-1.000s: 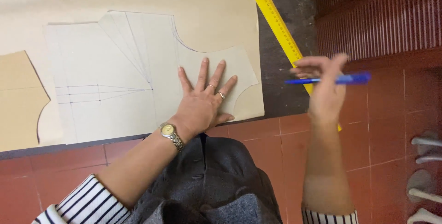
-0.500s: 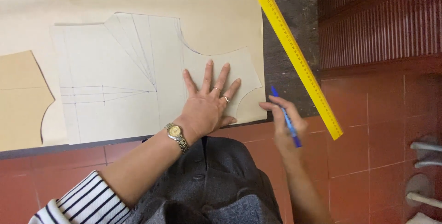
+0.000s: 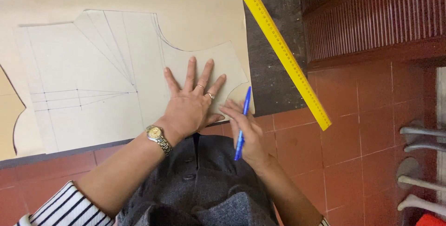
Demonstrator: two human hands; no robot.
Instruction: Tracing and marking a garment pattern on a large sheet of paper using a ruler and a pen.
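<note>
The left hand [image 3: 190, 103] lies flat, fingers spread, pressing down the paper pattern piece [image 3: 116, 73] on the surface [image 3: 274, 82]. Just right of the pattern's lower corner, the right hand [image 3: 246, 135] grips a blue pen [image 3: 242, 121]. A yellow ruler [image 3: 283, 52] lies farther right of the pattern.

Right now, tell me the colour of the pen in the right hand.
Blue pen, in the right hand, head view.
</note>
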